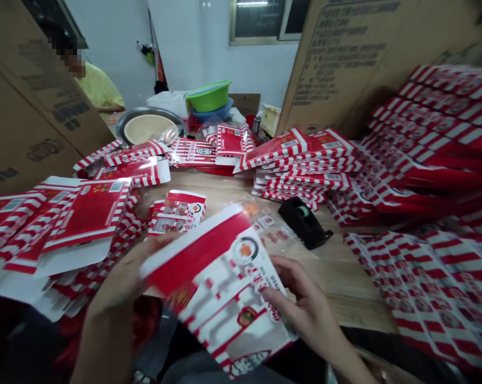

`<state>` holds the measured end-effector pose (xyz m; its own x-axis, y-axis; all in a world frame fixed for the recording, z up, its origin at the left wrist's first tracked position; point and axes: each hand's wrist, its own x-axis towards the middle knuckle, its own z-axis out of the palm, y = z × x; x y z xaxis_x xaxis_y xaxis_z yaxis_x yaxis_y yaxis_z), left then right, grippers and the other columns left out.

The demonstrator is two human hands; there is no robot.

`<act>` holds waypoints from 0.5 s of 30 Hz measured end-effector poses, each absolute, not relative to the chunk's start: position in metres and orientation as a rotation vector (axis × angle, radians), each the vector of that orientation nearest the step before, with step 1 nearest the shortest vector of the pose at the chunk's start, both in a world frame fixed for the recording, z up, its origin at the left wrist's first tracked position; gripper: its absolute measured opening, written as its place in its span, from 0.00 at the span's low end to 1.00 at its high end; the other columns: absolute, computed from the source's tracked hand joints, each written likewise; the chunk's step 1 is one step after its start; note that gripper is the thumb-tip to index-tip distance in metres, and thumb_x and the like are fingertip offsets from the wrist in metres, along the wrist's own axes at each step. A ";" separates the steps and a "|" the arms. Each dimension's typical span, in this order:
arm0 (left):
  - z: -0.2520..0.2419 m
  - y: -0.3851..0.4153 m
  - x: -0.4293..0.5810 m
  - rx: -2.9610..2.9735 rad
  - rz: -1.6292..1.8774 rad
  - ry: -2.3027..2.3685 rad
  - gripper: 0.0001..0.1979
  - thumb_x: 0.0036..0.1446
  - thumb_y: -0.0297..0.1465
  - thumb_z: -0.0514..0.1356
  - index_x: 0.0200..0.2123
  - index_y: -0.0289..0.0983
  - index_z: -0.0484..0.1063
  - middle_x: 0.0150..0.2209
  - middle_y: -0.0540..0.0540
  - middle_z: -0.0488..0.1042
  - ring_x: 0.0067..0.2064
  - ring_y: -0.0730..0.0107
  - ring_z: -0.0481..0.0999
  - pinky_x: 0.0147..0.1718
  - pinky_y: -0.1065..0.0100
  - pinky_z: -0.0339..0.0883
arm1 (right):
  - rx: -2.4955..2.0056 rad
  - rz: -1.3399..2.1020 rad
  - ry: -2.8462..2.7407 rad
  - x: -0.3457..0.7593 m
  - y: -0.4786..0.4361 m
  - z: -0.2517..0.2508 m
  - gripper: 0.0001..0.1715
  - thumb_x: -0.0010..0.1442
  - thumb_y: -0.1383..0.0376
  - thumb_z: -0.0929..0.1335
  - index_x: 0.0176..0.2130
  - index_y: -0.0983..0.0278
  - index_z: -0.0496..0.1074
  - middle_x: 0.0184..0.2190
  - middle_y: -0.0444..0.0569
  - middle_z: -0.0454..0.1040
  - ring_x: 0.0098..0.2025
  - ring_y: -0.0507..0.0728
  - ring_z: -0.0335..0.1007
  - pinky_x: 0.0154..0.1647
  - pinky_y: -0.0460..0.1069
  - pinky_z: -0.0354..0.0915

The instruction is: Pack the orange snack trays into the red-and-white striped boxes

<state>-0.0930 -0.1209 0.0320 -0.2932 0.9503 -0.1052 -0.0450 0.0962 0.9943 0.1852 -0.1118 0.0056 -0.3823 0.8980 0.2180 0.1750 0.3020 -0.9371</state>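
Observation:
A red-and-white printed cardboard box (225, 288) with cut-out windows is tilted in front of me above the table's near edge. My right hand (300, 304) grips its right edge, thumb on the printed face and fingers behind. At the upper left corner my left hand (141, 261) is closed on the box; its fingertips are partly hidden and blurred. Just beyond the box lie a clear plastic bag (275, 234) with small coloured pieces and a black tape dispenser (305, 221). A smaller red-and-white printed pack (181, 210) is behind my left hand.
Stacks of similar boxes stand at left (89, 213), at back right (305, 160) and high along the right (436, 138). Large cardboard cartons (345, 58) wall both sides. A cream basin (149, 129) and green basin (211, 97) sit behind. Another person (99, 88) is at far left.

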 end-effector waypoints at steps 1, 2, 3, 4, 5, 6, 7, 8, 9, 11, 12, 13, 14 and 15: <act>0.027 -0.118 -0.081 0.943 1.312 1.344 0.40 0.43 0.62 0.51 0.46 0.36 0.72 0.42 0.39 0.76 0.43 0.49 0.76 0.36 0.55 0.73 | -1.022 1.241 -1.603 0.186 -0.114 -0.006 0.16 0.61 0.61 0.66 0.49 0.55 0.61 0.42 0.47 0.76 0.40 0.55 0.75 0.37 0.47 0.71; 0.021 -0.116 -0.069 0.934 1.275 1.269 0.41 0.40 0.63 0.54 0.48 0.37 0.71 0.44 0.39 0.76 0.44 0.48 0.76 0.37 0.55 0.73 | -1.055 1.328 -1.491 0.187 -0.114 -0.017 0.15 0.61 0.60 0.66 0.48 0.56 0.60 0.41 0.47 0.76 0.39 0.55 0.75 0.36 0.47 0.72; 0.015 -0.114 -0.058 0.926 1.254 1.228 0.40 0.40 0.60 0.58 0.51 0.40 0.68 0.47 0.39 0.75 0.47 0.48 0.75 0.39 0.56 0.72 | -1.070 1.389 -1.454 0.188 -0.112 -0.027 0.15 0.61 0.59 0.65 0.47 0.58 0.60 0.39 0.48 0.76 0.38 0.55 0.75 0.35 0.48 0.72; 0.008 -0.114 -0.049 0.918 1.255 1.221 0.38 0.42 0.54 0.62 0.54 0.42 0.64 0.51 0.40 0.73 0.50 0.50 0.73 0.43 0.57 0.71 | -1.088 1.401 -1.504 0.190 -0.107 -0.036 0.13 0.62 0.57 0.64 0.44 0.60 0.61 0.37 0.48 0.77 0.36 0.56 0.75 0.34 0.48 0.72; 0.002 -0.115 -0.041 0.918 1.266 1.247 0.36 0.45 0.47 0.64 0.57 0.44 0.60 0.55 0.41 0.69 0.54 0.52 0.70 0.47 0.59 0.69 | -1.120 1.356 -1.607 0.193 -0.100 -0.044 0.13 0.62 0.55 0.62 0.41 0.61 0.63 0.34 0.48 0.77 0.35 0.56 0.75 0.33 0.48 0.71; -0.005 -0.116 -0.035 0.930 1.272 1.292 0.36 0.48 0.41 0.64 0.59 0.45 0.56 0.58 0.42 0.65 0.57 0.55 0.67 0.50 0.60 0.67 | -1.168 1.262 -1.725 0.197 -0.090 -0.051 0.16 0.63 0.53 0.60 0.38 0.62 0.66 0.32 0.49 0.76 0.34 0.56 0.74 0.33 0.49 0.71; -0.011 -0.118 -0.031 0.943 1.259 1.321 0.37 0.50 0.39 0.63 0.61 0.45 0.53 0.60 0.41 0.62 0.59 0.56 0.65 0.52 0.61 0.65 | -1.228 1.134 -1.822 0.201 -0.078 -0.056 0.20 0.64 0.52 0.57 0.36 0.63 0.68 0.32 0.50 0.76 0.34 0.57 0.74 0.35 0.50 0.70; -0.016 -0.120 -0.027 0.953 1.232 1.331 0.37 0.51 0.38 0.62 0.62 0.44 0.50 0.61 0.41 0.61 0.60 0.56 0.63 0.52 0.61 0.64 | -1.298 0.994 -1.882 0.205 -0.065 -0.062 0.23 0.65 0.53 0.55 0.35 0.63 0.69 0.33 0.52 0.76 0.37 0.58 0.73 0.39 0.52 0.69; -0.021 -0.122 -0.025 0.964 1.193 1.329 0.38 0.51 0.38 0.61 0.63 0.42 0.49 0.62 0.40 0.60 0.60 0.56 0.63 0.53 0.62 0.64 | -1.366 0.883 -1.892 0.208 -0.051 -0.067 0.24 0.65 0.53 0.55 0.37 0.64 0.70 0.38 0.55 0.75 0.42 0.60 0.72 0.45 0.54 0.67; -0.027 -0.126 -0.022 0.971 1.138 1.353 0.38 0.49 0.37 0.62 0.62 0.40 0.52 0.60 0.39 0.62 0.60 0.55 0.63 0.52 0.63 0.65 | -1.487 0.740 -1.878 0.209 -0.025 -0.076 0.22 0.62 0.54 0.58 0.46 0.66 0.69 0.50 0.60 0.69 0.55 0.65 0.63 0.55 0.60 0.58; -0.029 -0.127 -0.021 0.961 1.132 1.383 0.37 0.48 0.37 0.62 0.61 0.39 0.55 0.59 0.40 0.65 0.59 0.55 0.65 0.51 0.64 0.66 | -1.538 0.691 -1.896 0.206 -0.016 -0.080 0.25 0.59 0.54 0.62 0.50 0.67 0.67 0.55 0.62 0.65 0.59 0.67 0.57 0.58 0.62 0.53; -0.031 -0.128 -0.020 0.946 1.139 1.427 0.34 0.48 0.38 0.62 0.58 0.39 0.59 0.57 0.41 0.68 0.57 0.56 0.67 0.50 0.64 0.67 | -1.584 0.652 -1.930 0.201 -0.011 -0.083 0.30 0.56 0.54 0.66 0.53 0.68 0.66 0.58 0.64 0.61 0.62 0.70 0.51 0.59 0.64 0.48; -0.032 -0.128 -0.020 0.930 1.152 1.478 0.30 0.47 0.38 0.62 0.55 0.38 0.64 0.53 0.42 0.71 0.55 0.56 0.69 0.48 0.65 0.68 | -1.623 0.624 -1.973 0.195 -0.010 -0.085 0.35 0.51 0.55 0.70 0.55 0.69 0.64 0.60 0.66 0.58 0.63 0.72 0.47 0.60 0.66 0.44; -0.032 -0.127 -0.020 0.910 1.173 1.527 0.25 0.47 0.39 0.62 0.49 0.38 0.69 0.49 0.44 0.75 0.52 0.57 0.72 0.46 0.65 0.68 | -1.656 0.602 -2.019 0.189 -0.012 -0.087 0.39 0.48 0.57 0.72 0.56 0.69 0.63 0.61 0.67 0.55 0.64 0.74 0.43 0.61 0.68 0.40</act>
<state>-0.0203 -0.1274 -0.0324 -0.2512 0.9357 -0.2478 0.0019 0.2565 0.9665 0.1890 -0.0124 -0.0866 -0.1712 0.9825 0.0728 0.7822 0.1805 -0.5963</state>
